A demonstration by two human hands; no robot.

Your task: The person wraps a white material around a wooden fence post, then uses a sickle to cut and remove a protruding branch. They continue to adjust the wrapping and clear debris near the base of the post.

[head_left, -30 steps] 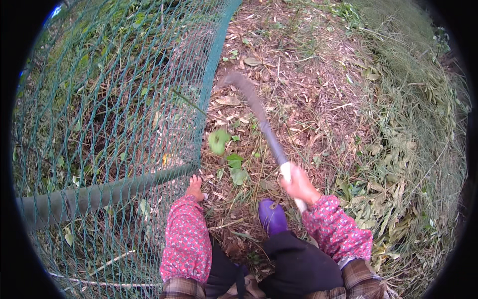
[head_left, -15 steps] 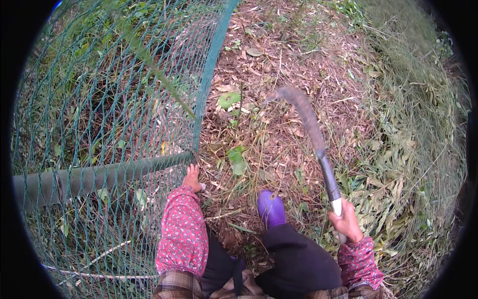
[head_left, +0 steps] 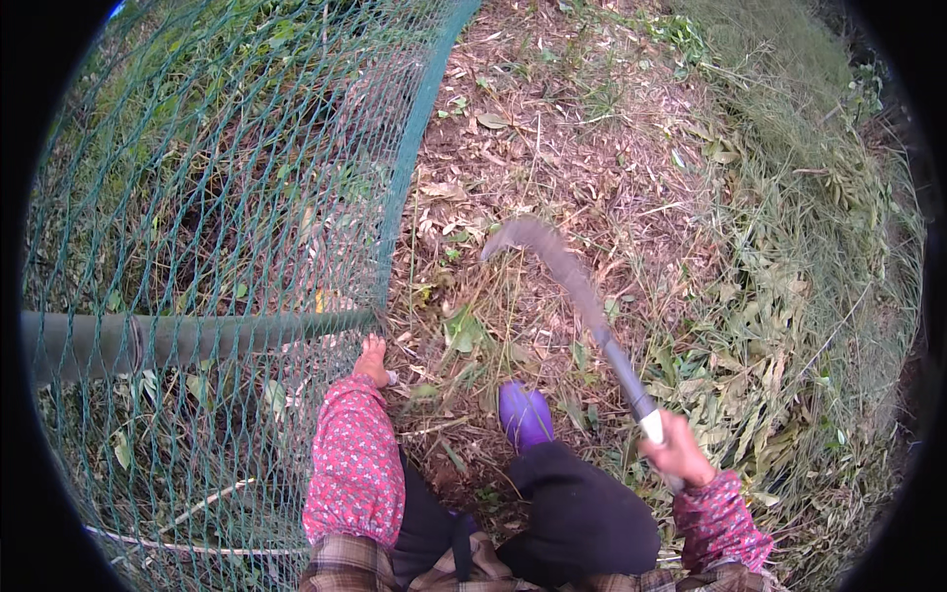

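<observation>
My right hand (head_left: 679, 452) is closed round the pale handle of a sickle (head_left: 564, 266). Its long dark blade curves up and to the left over the litter, blurred by motion, with the tip hooked left. My left hand (head_left: 372, 362) is low beside the bottom edge of the green net (head_left: 402, 187), close to the end of a thick green bamboo pole (head_left: 237, 335). Its fingers look stretched toward that end, and I see nothing held in them. A broad green leaf (head_left: 462, 332) lies between the left hand and the blade.
The net spreads over weeds on the left. Ahead, dry leaf litter (head_left: 592, 148) covers the ground. Cut grass and wilted leafy branches (head_left: 779, 365) are heaped along the right. My purple boot (head_left: 525, 416) stands between my hands.
The sickle has swung left and nearer to me. A small leafy plant ahead of the blade no longer stands where it was. The blurred stem across the net has left the view.
</observation>
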